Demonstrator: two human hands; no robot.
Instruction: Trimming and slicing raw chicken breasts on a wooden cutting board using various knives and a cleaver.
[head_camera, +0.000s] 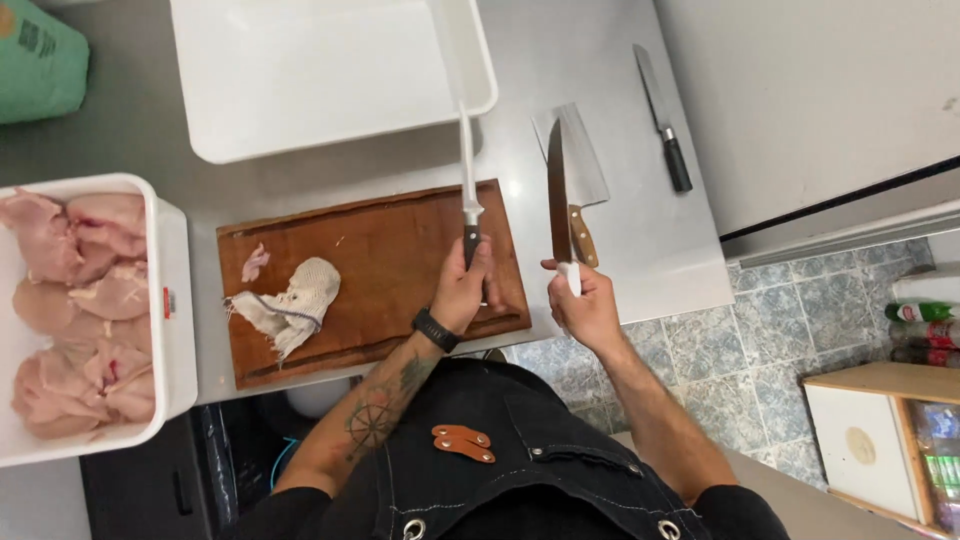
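Above the board (380, 290), the left hand (462, 290) grips a steel (466, 160); the right hand (585, 305) grips a knife (557, 195), both upright.

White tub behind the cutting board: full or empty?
Empty: the white tub shows only its bare white floor and walls; nothing lies in it.

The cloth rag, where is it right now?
In the head view, the cloth rag lies on the left part of the wooden cutting board, beside a small scrap of raw chicken and left of the left hand.
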